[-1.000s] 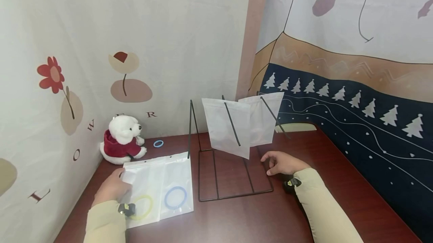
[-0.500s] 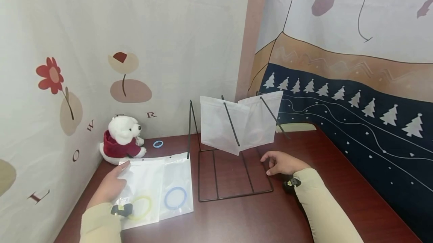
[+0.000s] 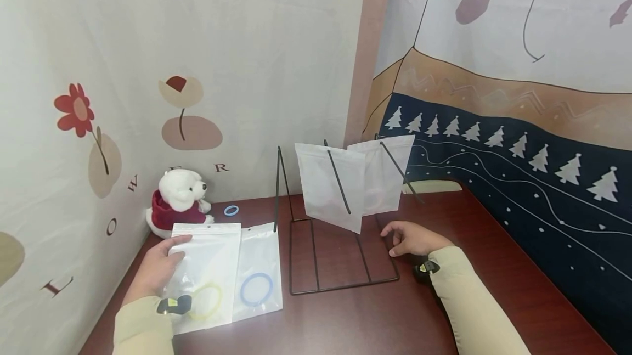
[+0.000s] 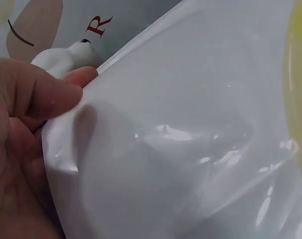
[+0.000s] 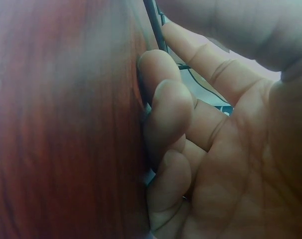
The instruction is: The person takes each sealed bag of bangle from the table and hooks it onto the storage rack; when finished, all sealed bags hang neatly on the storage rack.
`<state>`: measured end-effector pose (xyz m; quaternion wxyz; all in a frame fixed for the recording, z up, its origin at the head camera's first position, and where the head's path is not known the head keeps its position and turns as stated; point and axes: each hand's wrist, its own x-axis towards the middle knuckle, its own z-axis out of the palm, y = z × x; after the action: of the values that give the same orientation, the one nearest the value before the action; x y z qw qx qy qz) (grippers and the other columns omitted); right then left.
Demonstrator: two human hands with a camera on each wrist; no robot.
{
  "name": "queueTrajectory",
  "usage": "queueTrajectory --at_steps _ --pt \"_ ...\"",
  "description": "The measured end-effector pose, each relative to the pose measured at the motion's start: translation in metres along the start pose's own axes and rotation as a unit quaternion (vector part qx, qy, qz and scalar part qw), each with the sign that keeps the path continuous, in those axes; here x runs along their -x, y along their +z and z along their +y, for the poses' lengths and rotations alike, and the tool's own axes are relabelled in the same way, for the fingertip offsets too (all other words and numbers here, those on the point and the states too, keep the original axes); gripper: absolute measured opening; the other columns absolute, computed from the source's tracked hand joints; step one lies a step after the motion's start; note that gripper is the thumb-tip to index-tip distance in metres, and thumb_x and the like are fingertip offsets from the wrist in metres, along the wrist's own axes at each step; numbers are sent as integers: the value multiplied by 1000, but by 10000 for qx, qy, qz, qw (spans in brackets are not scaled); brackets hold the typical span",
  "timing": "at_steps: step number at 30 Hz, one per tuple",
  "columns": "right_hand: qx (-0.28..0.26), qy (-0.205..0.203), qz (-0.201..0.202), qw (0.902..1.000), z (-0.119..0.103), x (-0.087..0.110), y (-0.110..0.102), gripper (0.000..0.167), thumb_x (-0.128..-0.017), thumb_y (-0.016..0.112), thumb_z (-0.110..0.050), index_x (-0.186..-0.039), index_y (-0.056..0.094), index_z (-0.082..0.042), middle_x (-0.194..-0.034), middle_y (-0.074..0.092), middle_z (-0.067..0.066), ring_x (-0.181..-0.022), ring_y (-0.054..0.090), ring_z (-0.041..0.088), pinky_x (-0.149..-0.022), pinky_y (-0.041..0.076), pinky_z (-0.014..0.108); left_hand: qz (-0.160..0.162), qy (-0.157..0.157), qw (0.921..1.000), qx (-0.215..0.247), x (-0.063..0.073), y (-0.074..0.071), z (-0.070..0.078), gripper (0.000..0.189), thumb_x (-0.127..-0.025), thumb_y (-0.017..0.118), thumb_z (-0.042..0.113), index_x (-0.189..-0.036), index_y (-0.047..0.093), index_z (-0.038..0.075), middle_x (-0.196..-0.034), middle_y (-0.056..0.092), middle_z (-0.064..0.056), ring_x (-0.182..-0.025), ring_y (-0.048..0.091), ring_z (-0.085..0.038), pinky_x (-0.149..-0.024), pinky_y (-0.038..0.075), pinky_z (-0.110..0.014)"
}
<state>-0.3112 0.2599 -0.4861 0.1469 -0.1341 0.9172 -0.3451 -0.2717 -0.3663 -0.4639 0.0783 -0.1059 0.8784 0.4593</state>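
My left hand pinches the left edge of a clear-and-white zip bag, thumb against fingers in the left wrist view. A yellow ring shows through this bag, and a small hole sits near its top. Its right side overlaps a second zip bag with a blue ring. A black wire rack stands to the right, with two white bags hanging from its prongs. My right hand rests on the table, fingers loosely curled, thumb and index at the rack's right base wire.
A white plush bear in red sits behind the left bag. Near it lies a small light-blue ring. The rack's left prong ends by the second bag's top corner. Printed curtains stand behind the brown table.
My left hand has drawn back left while lifting the yellow-ring bag's top, which now covers part of the bear. The hanging bags have swung slightly. My right hand stays still.
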Motion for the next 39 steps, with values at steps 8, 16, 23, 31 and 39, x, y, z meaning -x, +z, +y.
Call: queueTrajectory --at_steps 8,16,23,31,39 --pt "53 -68 -15 10000 0 1 0 43 -84 86 -6 -122 71 -16 -89 60 6 -79 57 22 -68 49 36 233 293 9989 273 3 0 4 58 -107 43 11 -164 36 13 -176 3 -21 -159 -4 -53 -118 9 -83" --pt "44 -11 -1 10000 -1 2 0 43 -84 86 -6 -122 71 -16 -90 60 7 -80 57 22 -68 49 36 394 580 9959 570 10 2 16 63 -101 41 4 -163 39 14 -176 7 -18 -160 10 -52 -119 14 -81" --pt "40 -1 10 10000 -2 2 0 42 -84 85 -5 -122 71 -15 -88 60 7 -78 56 22 -67 49 36 416 637 9916 1041 20 6 30 57 -106 41 6 -162 42 20 -177 12 -12 -159 18 -46 -121 22 -76" --pt "51 -48 -8 10000 0 0 0 43 -84 85 -5 -123 71 -16 -88 60 7 -77 56 22 -66 50 36 632 1555 9831 730 33 12 49 46 -108 47 7 -154 52 12 -152 51 -6 -120 54 -10 -87 52 -19" --pt "54 -88 -33 9999 1 0 0 43 -84 85 -5 -123 71 -16 -87 60 6 -76 56 22 -65 49 35 534 2693 9551 1110 50 18 70 49 -102 47 -6 -148 58 9 -123 64 18 -98 65 -3 -77 58 -18"
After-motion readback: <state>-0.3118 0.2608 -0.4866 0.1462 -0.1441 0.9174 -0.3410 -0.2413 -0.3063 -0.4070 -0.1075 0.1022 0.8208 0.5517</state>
